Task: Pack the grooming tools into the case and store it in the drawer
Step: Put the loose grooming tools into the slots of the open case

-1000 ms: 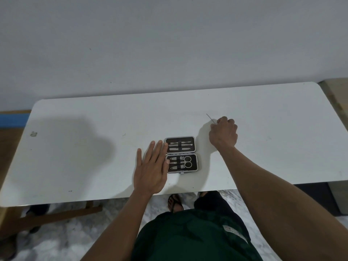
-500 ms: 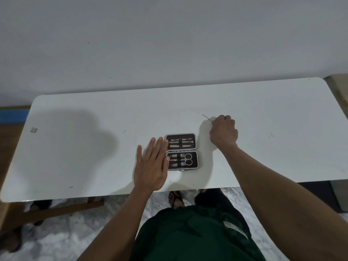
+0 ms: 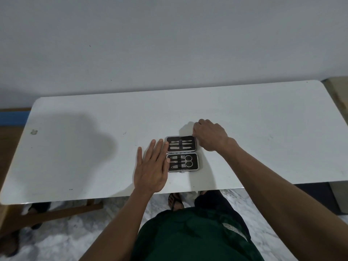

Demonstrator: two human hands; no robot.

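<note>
The manicure case [image 3: 182, 154] lay open and flat on the white table [image 3: 263, 129], near its front edge, and everything below is placed from that case. Its two halves sat one behind the other, hinge running left to right between them, so each half's long axis ran across the table; the tools strapped inside lay along that same line, the small scissors [image 3: 188, 161] with their loops toward the right. The left hand [image 3: 150, 170] rested flat, fingers straight, its fingertips [image 3: 166, 147] on the case's left edge. The right hand [image 3: 209, 135] was curled just beyond the far right corner; whether it pinched a thin tool could not be told, since nothing showed past the knuckles. The likely trouble: a slender pick fed in at an angle could miss its elastic loop, or the light case could slide or fold if the steadying hand eased.
</note>
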